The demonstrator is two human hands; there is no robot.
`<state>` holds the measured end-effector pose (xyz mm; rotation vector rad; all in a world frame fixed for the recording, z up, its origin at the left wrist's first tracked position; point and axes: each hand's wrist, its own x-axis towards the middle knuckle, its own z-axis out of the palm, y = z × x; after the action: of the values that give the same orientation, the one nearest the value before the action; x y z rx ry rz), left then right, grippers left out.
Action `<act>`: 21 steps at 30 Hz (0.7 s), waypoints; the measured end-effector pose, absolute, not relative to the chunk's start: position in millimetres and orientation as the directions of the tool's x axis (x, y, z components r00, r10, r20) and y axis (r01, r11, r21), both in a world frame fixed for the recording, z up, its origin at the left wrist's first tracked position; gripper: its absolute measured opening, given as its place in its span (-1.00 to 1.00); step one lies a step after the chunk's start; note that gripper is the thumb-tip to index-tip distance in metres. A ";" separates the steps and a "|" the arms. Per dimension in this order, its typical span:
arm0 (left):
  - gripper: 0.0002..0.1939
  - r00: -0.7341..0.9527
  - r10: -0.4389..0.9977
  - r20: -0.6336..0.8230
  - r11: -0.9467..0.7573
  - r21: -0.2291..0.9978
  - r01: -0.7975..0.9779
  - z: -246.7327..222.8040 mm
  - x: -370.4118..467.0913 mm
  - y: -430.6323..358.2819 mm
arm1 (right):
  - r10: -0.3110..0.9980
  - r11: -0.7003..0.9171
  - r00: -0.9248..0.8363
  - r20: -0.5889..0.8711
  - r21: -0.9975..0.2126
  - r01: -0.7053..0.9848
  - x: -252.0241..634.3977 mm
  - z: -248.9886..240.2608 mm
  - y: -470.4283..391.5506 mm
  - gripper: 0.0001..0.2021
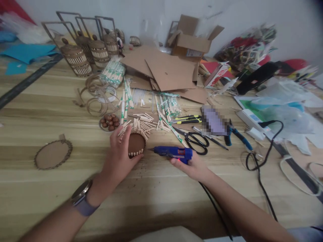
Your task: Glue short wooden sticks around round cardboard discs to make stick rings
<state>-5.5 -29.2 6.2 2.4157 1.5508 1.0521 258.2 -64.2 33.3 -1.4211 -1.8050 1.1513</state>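
"Holding what?"

"Grasping a round piece [136, 141], brown-floored and edged with stubby pale sticks [136, 154], in the left hand [118, 158], near centre toward eight o'clock; clasping a smooth blue glue gun [171, 152] in the right hand [198, 167], nozzle [151, 149] toward nine."

"Handling how?"

"Brace the piece lightly, keeping fingers [127, 134] clear of the nozzle."

So the oval base [53, 154] is way off left on the table [22, 195], and the round base [136, 144] is mid-table, glue gun [173, 152] just right of it. Loose sticks [145, 123] sit right behind the round base, bowl [100, 126] of balls [110, 122] back-left. Scissors [199, 143], then pliers [241, 136], go further right. Lanterns [77, 62] are back left, box [193, 43] behind the cardboard sheets [171, 72].
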 end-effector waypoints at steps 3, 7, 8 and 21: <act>0.29 0.247 0.832 0.496 -0.482 0.428 0.765 6.7 -4.6 -29.2 | 0.959 0.105 -0.277 -0.051 -0.848 0.520 259.5 33.2 -64.1 -0.61; 0.33 0.247 0.840 0.483 -0.478 0.445 0.758 6.8 -4.4 -29.2 | 0.960 0.123 -0.276 -0.041 -0.826 0.550 258.6 33.8 -65.1 -0.64; 0.34 0.246 0.843 0.478 -0.476 0.451 0.755 6.8 -4.3 -29.2 | 0.959 0.121 -0.278 -0.047 -0.822 0.556 258.2 33.8 -65.6 -0.65; 0.23 0.267 0.840 0.473 -0.491 0.449 0.746 5.4 -5.7 -28.8 | 0.939 0.259 -0.341 0.046 -0.747 0.612 249.0 33.5 -64.0 -0.69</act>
<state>-5.7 -28.8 5.4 2.3890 1.5057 1.0275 249.0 -64.0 33.5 -1.4018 -2.0452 0.8803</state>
